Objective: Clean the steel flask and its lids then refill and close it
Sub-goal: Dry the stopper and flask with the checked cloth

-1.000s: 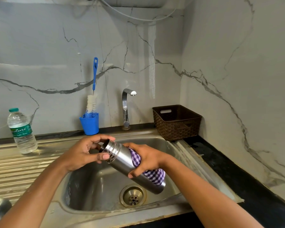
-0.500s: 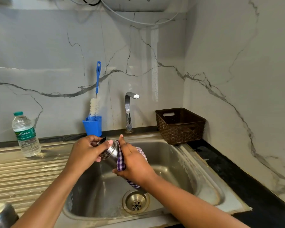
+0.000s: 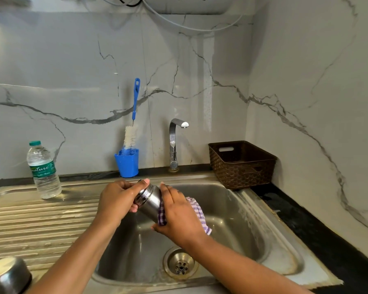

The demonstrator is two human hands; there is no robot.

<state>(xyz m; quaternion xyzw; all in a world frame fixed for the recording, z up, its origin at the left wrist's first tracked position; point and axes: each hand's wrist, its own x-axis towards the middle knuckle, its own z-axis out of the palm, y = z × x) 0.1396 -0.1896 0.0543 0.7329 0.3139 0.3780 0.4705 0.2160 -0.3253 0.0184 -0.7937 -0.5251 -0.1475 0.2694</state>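
Observation:
The steel flask [image 3: 150, 200] is held tilted above the sink basin [image 3: 238, 221], its open threaded neck pointing up and left. My left hand [image 3: 117, 201] grips the neck end. My right hand [image 3: 176, 217] wraps a purple and white checked cloth [image 3: 197, 211] around the flask's body, hiding its lower part. A steel lid [image 3: 8, 276] lies upside down at the bottom left of the drainboard. A plastic water bottle [image 3: 44, 169] with a green cap stands on the drainboard at the back left.
A blue cup [image 3: 126, 163] holding a bottle brush [image 3: 134, 115] stands at the wall behind the sink. The tap [image 3: 174, 143] rises to its right, and a brown woven basket [image 3: 241, 164] sits on the black counter at the back right. The drain [image 3: 181, 265] is open below my hands.
My right hand with the cloth slid up the flask from its middle toward the neck, then a little back down. The flask's neck has swung more upright in my left hand.

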